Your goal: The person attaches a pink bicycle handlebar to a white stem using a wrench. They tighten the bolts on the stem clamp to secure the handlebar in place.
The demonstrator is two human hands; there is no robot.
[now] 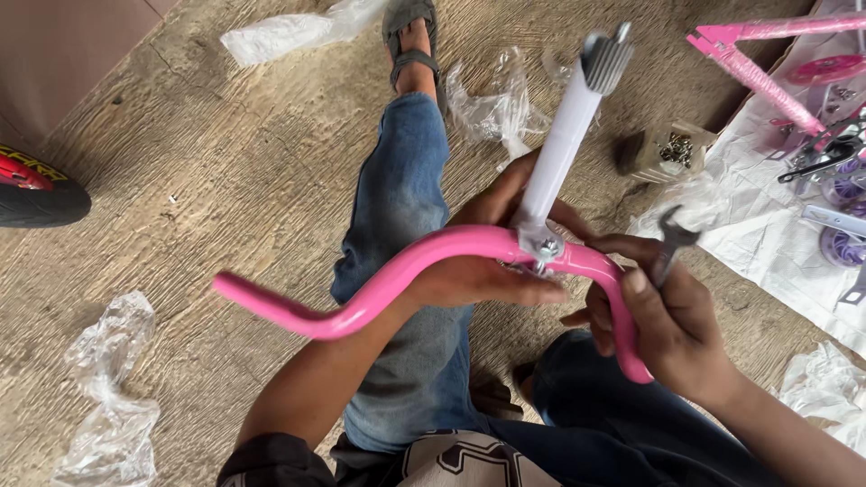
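Handlebar (379,284) (pink, white stem (557,149) up): left hand (487,271) wraps its middle beneath the clamp; right hand (672,329) beside it, fingers closed around a wrench (669,243).

At the left edge of the frame we see only a slice of a black tire (36,194). The pink frame (753,63) at upper right runs off the picture. We cannot make out the small parts in the open box (672,149), and the wrench (672,243) handle hides inside the right hand (672,329).
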